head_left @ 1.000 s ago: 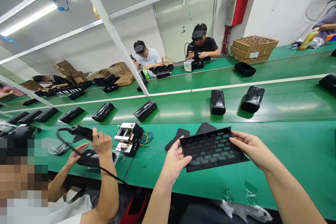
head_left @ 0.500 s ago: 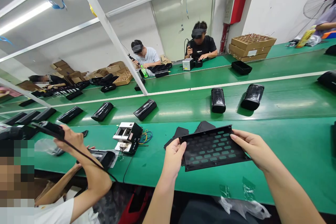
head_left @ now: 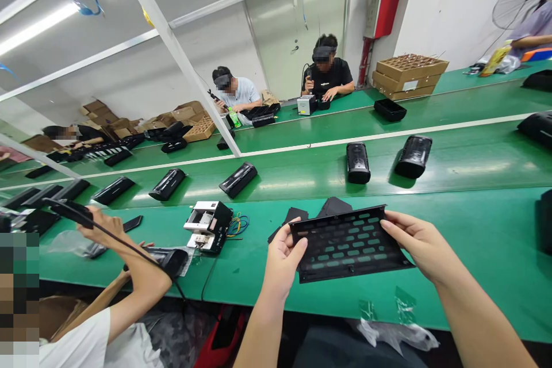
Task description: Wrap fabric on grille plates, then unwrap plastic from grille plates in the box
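Observation:
A black perforated panel (head_left: 345, 247), with rows of rounded slots, is held up above the green bench by both of my hands. My left hand (head_left: 284, 253) pinches its left end, thumb on the near face. At the upper right corner my right hand (head_left: 407, 238) grips it between thumb and fingers. Green bench shows through the slots. Behind the panel lie several flat dark pieces (head_left: 335, 206), partly hidden by it and by my left hand.
A white and black machine (head_left: 209, 227) stands left of my hands. Further left a co-worker's hand (head_left: 101, 224) holds a corded black tool. Black housings (head_left: 357, 162) sit along the conveyor (head_left: 297, 172). Clear plastic (head_left: 399, 336) hangs at the bench's front edge.
The panel has tilted slightly, and my left fingers have shifted on its left end. The co-worker's tool hand at the left has moved a little left in view.

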`<state>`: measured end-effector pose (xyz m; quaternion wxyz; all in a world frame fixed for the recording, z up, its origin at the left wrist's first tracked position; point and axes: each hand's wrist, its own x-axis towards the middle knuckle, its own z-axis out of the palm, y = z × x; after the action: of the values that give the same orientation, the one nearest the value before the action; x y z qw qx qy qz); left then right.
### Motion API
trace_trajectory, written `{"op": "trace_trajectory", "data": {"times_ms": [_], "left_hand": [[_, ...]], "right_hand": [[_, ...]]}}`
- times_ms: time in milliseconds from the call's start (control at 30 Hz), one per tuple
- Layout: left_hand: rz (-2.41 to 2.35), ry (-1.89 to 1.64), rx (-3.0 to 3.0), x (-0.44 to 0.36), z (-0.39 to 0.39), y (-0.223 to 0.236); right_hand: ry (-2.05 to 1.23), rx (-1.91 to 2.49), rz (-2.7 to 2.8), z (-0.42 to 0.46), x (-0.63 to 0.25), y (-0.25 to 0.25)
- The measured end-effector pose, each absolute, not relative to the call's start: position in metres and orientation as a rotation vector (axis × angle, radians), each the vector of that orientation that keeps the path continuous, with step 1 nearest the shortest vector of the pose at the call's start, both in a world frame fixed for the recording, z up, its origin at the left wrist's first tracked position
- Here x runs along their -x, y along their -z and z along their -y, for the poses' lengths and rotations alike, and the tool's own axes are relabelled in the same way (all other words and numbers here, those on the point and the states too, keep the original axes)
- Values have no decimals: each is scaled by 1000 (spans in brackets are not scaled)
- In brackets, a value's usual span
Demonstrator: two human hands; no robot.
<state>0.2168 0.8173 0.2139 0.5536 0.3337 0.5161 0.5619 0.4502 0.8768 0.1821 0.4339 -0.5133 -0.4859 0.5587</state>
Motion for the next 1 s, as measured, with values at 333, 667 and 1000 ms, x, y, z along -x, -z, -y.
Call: {"op": "trace_trajectory", "data": {"times_ms": [333, 667, 1000], "left_hand": [[-1139, -1214, -858, -216, -812, -215], [-1110, -1214, -800, -220, -813, -213], [-1273, -1073, -694, -225, -833, -152]], "right_hand": [[-1333, 1274, 1248, -873, -454, -184], [-1440, 1232, 1235, -874, -456, -180], [-1682, 1183, 912, -897, -479, -92]]}}
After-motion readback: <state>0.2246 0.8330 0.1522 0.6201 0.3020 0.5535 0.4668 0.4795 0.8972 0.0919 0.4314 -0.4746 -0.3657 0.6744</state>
